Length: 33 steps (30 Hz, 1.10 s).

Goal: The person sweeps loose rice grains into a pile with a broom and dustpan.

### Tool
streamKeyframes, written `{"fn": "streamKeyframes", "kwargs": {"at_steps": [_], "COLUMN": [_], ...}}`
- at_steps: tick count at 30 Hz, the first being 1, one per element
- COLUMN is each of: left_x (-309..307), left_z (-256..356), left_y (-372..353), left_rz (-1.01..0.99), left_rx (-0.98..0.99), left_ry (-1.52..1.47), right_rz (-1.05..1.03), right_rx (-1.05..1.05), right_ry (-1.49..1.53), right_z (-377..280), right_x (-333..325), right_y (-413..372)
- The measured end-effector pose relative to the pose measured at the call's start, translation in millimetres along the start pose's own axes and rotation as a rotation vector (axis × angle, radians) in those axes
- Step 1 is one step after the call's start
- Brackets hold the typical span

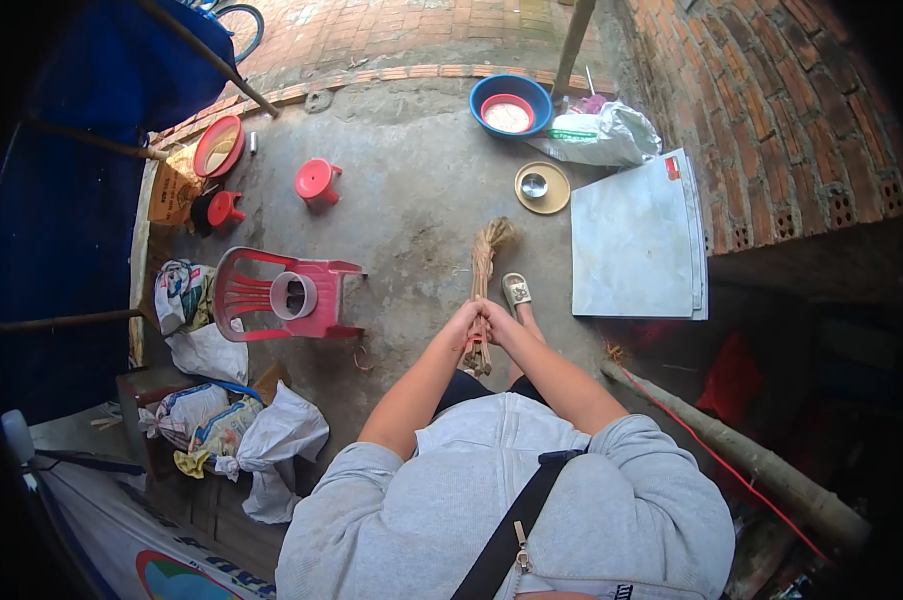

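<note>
A bundle of long dry stalks [483,262] with a frayed, brush-like end, like a straw broom, points away from my body. My left hand [465,317] is closed round its near part. Pressed against it from the other side, my right hand [493,315] is closed on the same bundle. The cut ends stick out below my hands, toward my lap. Some fingers are hidden behind the stalks and each other.
To the left stands a red plastic chair [326,300] carrying a white tub [293,296]. Farther off are a red stool [317,181] and a blue basin [510,92]. A round tray [542,188] lies near white boards [638,245]. Sacks [283,425] sit lower left.
</note>
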<state>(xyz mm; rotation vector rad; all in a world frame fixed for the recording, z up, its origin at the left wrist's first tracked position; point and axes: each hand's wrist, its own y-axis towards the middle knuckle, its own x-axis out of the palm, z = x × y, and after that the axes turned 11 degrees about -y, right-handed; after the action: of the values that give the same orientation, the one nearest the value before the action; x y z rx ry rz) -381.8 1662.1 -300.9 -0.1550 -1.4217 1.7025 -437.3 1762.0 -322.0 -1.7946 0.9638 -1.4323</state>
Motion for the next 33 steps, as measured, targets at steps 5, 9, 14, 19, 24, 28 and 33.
{"fn": "streamKeyframes", "kwargs": {"at_steps": [5, 9, 14, 19, 24, 28, 33], "left_x": [56.8, 46.1, 19.1, 30.1, 47.1, 44.5, -29.4], "left_z": [72.5, 94.9, 68.2, 72.6, 82.3, 119.5, 154.7], "left_y": [-18.7, -38.7, -24.4, 33.1, 97.8, 64.4, 2.0], "left_rz": [-0.104, -0.092, 0.081, 0.333, 0.196, -0.083, -0.329], "left_rx": [-0.005, 0.042, 0.216, 0.197, 0.088, 0.08, -0.022], "left_ry": [-0.475, -0.786, -1.123, -0.985, -0.768, -0.828, -1.196], "right_rz": [-0.091, -0.087, -0.218, -0.31, -0.125, -0.065, -0.097], "right_rx": [-0.099, -0.081, 0.359, 0.535, 0.305, 0.222, 0.184], "right_ry": [-0.584, -0.836, -0.995, -0.876, -0.785, -0.838, -0.93], "right_z": [-98.4, -111.0, -108.1, -110.4, -166.7, -182.9, -149.7], "right_x": [41.2, 87.0, 125.1, 90.2, 37.8, 69.4, 159.1], "right_y": [-4.2, 26.4, 24.6, 78.4, 92.5, 79.8, 92.7]}}
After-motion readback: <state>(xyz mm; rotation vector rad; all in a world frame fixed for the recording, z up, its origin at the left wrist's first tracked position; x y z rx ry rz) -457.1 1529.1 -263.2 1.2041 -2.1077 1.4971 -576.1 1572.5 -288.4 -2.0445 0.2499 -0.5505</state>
